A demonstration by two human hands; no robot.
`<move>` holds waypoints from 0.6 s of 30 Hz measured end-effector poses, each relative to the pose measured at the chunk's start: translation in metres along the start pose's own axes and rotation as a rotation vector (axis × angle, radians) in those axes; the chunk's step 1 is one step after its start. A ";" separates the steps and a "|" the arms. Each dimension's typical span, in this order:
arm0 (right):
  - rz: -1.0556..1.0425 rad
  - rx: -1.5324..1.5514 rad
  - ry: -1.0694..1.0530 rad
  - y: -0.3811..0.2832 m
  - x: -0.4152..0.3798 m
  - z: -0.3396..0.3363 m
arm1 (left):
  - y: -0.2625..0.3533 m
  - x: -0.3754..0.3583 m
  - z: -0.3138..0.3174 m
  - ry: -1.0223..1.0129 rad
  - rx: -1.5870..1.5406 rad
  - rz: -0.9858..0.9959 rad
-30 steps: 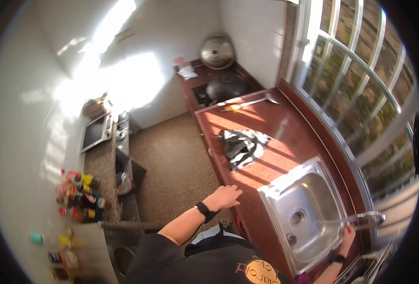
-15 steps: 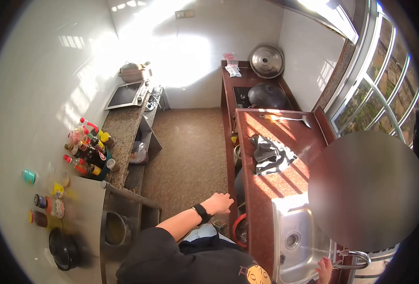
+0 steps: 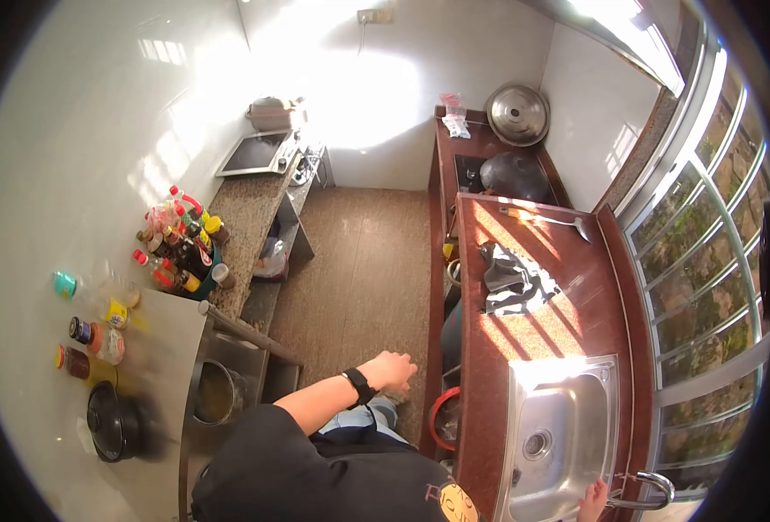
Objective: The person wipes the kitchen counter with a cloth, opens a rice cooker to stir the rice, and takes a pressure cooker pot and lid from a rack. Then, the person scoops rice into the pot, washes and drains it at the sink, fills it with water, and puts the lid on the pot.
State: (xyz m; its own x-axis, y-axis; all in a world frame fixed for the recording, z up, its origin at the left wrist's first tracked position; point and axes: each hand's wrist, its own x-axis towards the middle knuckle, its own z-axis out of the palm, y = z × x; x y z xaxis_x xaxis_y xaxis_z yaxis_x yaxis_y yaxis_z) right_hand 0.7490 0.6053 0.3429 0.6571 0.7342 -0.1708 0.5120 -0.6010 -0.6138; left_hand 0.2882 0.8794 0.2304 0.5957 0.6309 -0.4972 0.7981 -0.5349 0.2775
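My left hand (image 3: pixel 391 372), with a black watch on the wrist, hangs over the floor left of the red counter. Its fingers are loosely bent and slightly apart, and nothing shows in them. At the lower right, my right hand (image 3: pixel 592 500) is by the near right edge of the steel sink (image 3: pixel 560 418), beside the curved faucet (image 3: pixel 659 489). Its fingers are partly spread and hold nothing that I can see; whether they touch the faucet is unclear. A black and white cloth (image 3: pixel 515 280) lies crumpled beyond the sink.
A ladle (image 3: pixel 552 220) lies behind the cloth; a wok (image 3: pixel 515 177) and round metal lid (image 3: pixel 518 115) are farther back. On the left stand bottles (image 3: pixel 185 248), jars (image 3: pixel 105 342), a black lidded pot (image 3: pixel 111 424) and a cooktop (image 3: pixel 257 153). A barred window (image 3: pixel 706 244) is right.
The large blurred round shape at the right has gone from view, uncovering the window and counter edge. The scene has shifted mostly rightward. My left hand has moved slightly left, away from the counter.
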 end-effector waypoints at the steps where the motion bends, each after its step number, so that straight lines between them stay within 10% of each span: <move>1: 0.000 -0.017 -0.005 -0.005 -0.006 -0.002 | -0.003 0.001 0.001 -0.004 -0.017 0.002; 9: -0.002 -0.139 -0.098 -0.108 -0.058 -0.001 | -0.070 0.043 -0.006 0.068 -0.120 0.140; 18: -0.633 -0.091 -0.300 -0.339 -0.006 0.117 | -0.255 0.018 -0.029 -0.015 -0.234 -0.142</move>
State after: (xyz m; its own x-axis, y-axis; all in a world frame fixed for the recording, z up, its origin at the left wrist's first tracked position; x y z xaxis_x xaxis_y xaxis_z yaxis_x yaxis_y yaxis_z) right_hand 0.5067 0.8411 0.4618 0.0435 0.9989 -0.0152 0.7984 -0.0440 -0.6005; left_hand 0.0981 1.0434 0.1749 0.4762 0.6809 -0.5564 0.8739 -0.2963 0.3853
